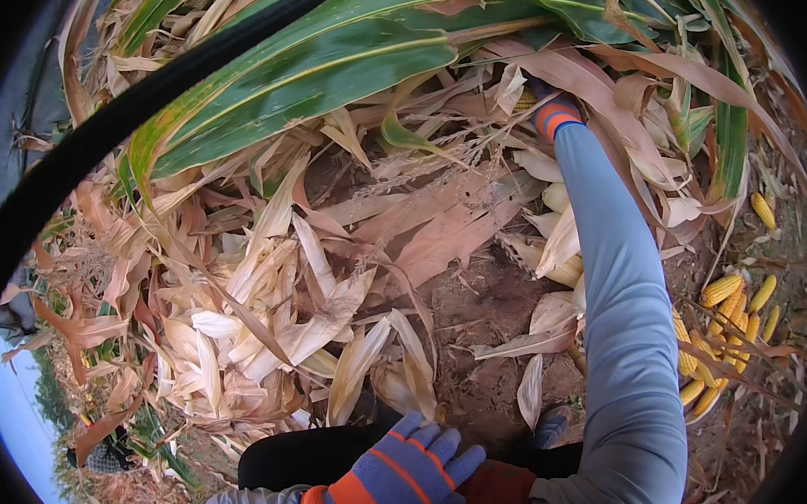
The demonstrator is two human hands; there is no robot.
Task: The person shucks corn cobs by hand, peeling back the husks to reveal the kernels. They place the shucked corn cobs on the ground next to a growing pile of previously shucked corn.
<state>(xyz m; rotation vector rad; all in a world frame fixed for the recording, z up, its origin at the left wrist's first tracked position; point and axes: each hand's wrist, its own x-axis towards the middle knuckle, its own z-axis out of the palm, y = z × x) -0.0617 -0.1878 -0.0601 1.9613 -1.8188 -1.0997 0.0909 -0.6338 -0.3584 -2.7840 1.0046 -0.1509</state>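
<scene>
My right hand [556,113], in a blue and orange knit glove, reaches among dry corn leaves at the upper right; its fingers are mostly hidden. Right beside it a yellow corn ear [525,100] shows between pale husks, and whether the hand grips it cannot be told. My left hand [409,468], gloved alike, rests low in front of my body near my lap, its fingers apart and nothing in them. Beneath my right forearm lie several ears in pale husks [560,268]. Broad green corn leaves [317,80] spread across the top.
Husked yellow corn ears [731,327] lie heaped on the right, with a single ear [763,210] farther up. Loose dry husks [231,352] pile up on the left. Bare soil [482,319] shows in the middle. A black strap or cable [143,97] crosses the upper left.
</scene>
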